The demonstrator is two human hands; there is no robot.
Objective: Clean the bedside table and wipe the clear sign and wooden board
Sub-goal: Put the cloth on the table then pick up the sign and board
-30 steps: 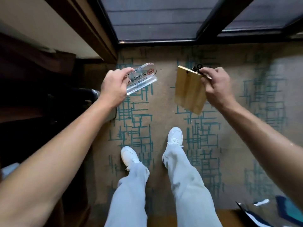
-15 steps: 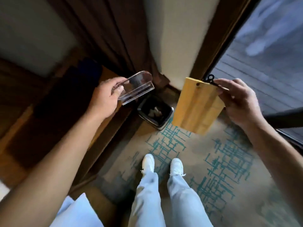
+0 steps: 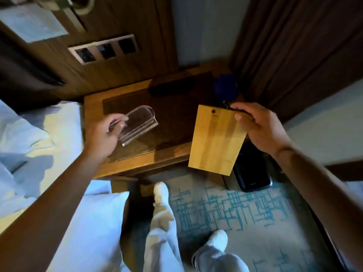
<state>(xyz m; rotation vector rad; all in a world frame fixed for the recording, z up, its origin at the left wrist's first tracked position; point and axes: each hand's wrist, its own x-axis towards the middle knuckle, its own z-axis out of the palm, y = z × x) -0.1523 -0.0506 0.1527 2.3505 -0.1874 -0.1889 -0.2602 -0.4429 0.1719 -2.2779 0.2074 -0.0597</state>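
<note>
Both items in the air over the bedside table, one in each hand.

Left hand pinches the clear sign by one end, fingers curled round it, held tilted above the bedside table, apart from the top. Right hand grips the wooden board near its top corner by the black loop; the board hangs past the table's front right edge, over a dark bin on the carpet. Risks, as I judge them: the sign is slick and held at one end only, so it could twist loose and hit the table; the board could swing and knock the table edge or drop into the bin. No cloth in view for wiping.
</note>
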